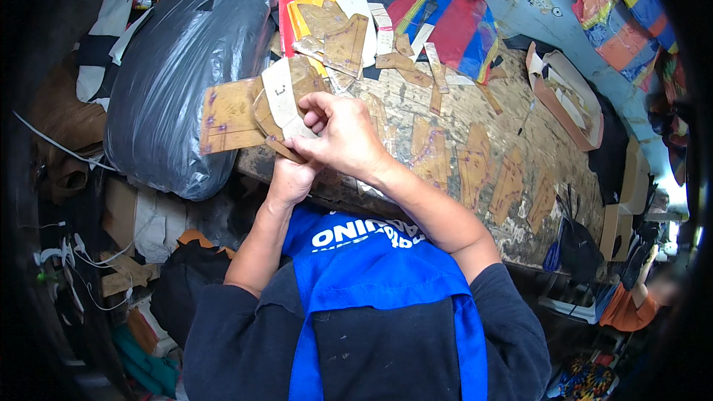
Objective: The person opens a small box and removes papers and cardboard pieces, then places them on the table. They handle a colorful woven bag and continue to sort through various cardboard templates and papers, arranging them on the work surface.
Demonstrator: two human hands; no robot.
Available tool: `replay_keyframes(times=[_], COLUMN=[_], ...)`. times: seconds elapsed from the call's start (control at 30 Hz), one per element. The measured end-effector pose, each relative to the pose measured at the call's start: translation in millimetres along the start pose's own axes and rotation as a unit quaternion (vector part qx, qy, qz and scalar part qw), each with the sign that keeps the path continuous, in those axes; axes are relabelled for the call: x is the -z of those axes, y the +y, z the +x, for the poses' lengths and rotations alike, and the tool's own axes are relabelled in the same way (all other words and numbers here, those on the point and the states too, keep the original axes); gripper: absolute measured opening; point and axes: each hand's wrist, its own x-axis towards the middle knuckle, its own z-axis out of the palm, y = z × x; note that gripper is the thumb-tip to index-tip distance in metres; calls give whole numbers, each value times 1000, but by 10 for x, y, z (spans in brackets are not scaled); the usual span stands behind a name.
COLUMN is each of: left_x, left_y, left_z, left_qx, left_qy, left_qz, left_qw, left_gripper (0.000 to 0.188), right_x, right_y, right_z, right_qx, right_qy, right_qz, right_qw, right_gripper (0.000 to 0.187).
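Over the near left edge of the table, my left hand [292, 180] holds a fanned bunch of flat, stiff pattern pieces from below. A squarish brown piece [230, 115] sticks out to the left. On top of the bunch lies a curved white piece [279, 94] with a small dark mark. My right hand [345, 134] is closed at the right side of the bunch, its thumb on the lower end of the white piece and its other fingers curled. Most of my left fingers are hidden behind the pieces.
More brown pattern pieces [347, 44] lie beside a red packet [288, 18] on the worn wooden table [460, 122]; several others spread rightward. A large black plastic bundle [189, 82] stands left. An open box [568, 96] sits far right. Another person in orange [627, 308] is lower right.
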Motion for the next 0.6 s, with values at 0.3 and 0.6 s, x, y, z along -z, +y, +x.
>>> replay_keyframes(times=[0.3,0.6], left_x=[-97,-167], left_y=[77,161], left_z=[24,-82], left_qx=[-36,41], left_qy=[-78,-56], left_qz=[124,-89], left_qw=[989,994], left_gripper=[55,60], right_x=[58,391], right_y=[123,376], right_z=[-146,-132], right_qx=[-17,-158], right_qy=[18,44], right_qz=[48,328], right_qw=[999,930], right_gripper=[38,25])
